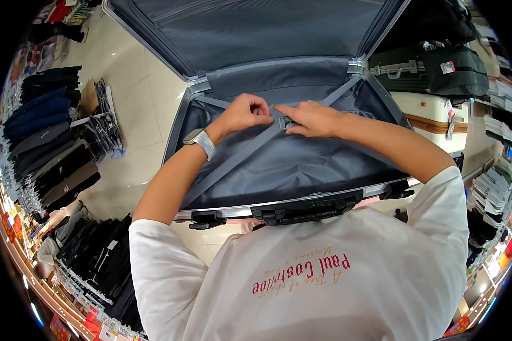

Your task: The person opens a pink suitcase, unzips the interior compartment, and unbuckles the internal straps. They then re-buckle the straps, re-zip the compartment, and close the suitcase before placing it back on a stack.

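An open suitcase [256, 165] with a grey fabric lining lies in front of me. Grey elastic straps [233, 156] cross over its lower half and meet at a buckle [284, 123] near the middle. My right hand [313, 118] grips this buckle, thumb below it and index finger stretched along its top. Just left of the buckle, my left hand [244, 113] is closed, fingers curled and thumb tip against them; whatever it pinches is too small to make out. A watch [194, 136] sits on my left wrist.
The suitcase lid [261, 28] stands raised at the back. Folded dark clothes [45, 131] hang on racks at the left. A cream suitcase [432, 116] and a dark green bag [455, 71] stand at the right. The black carry handle [307, 211] faces me.
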A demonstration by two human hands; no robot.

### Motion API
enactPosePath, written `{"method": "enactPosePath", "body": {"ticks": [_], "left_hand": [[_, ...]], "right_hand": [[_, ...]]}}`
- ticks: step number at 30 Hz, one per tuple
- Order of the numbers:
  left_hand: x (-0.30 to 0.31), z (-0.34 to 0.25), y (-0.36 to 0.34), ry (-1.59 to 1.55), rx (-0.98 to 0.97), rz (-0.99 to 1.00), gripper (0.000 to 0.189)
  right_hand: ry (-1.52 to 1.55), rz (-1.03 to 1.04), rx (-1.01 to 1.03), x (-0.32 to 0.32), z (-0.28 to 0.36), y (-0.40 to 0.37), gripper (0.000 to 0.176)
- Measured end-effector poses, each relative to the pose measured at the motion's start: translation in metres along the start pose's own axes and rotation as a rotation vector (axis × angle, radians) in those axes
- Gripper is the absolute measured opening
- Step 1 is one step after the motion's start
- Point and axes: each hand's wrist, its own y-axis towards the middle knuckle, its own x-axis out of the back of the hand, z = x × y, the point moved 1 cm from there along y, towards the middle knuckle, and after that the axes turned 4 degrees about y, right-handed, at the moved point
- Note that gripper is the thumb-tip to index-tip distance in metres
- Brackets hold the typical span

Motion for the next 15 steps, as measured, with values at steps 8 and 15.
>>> {"method": "enactPosePath", "body": {"ticks": [8,15], "left_hand": [[-0.009,0.000,-0.009,-0.042,0.111,0.350,0.014],[-0.007,-0.017,-0.011,0.198,0.059,0.274,0.014]], "right_hand": [[-0.012,0.026,0.092,-0.006,-0.007,0.000,0.036],[0.023,0.014,0.117,-0.008,-0.016,0.002,0.033]]}}
